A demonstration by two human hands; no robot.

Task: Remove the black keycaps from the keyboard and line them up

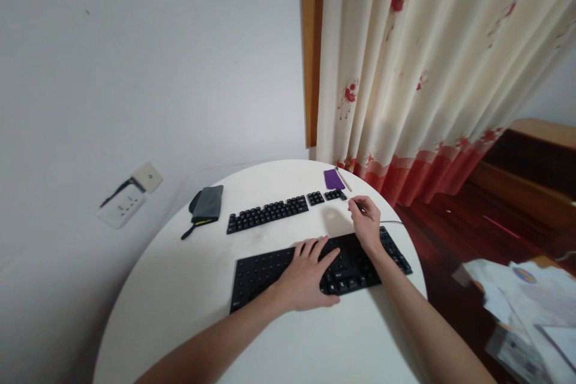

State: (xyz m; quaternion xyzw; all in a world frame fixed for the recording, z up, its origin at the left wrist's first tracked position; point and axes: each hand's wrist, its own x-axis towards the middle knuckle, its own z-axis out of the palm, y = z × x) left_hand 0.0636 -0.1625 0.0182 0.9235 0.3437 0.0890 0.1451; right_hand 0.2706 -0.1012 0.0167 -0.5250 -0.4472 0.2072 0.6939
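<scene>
"Fingers of the left hand [307, 274], how do they sit?"

"Spread apart, lying over the black keyboard [265, 273], thumb near its front edge."

"And the right hand [366, 221]?"

"Its fingers are pinched together on a small dark tool [360, 208], too small to make out fully. That hand is past the keyboard's back edge, near the end of the loose keys [267, 215]."

"Where's the keyboard exactly?"

"On the white table [171, 306], right under the left hand. Rows of little studs show on its left part. The keys stand behind it in a long block and two short ones."

"What's farther out?"

"A purple cloth [333, 180] with a thin stick [344, 180] beside it, behind the short blocks. A grey pouch [209, 203] lies left of the long block. Beyond the table hangs a flowered curtain [382, 66], and a socket [121, 207] is on the wall [157, 60]."
</scene>
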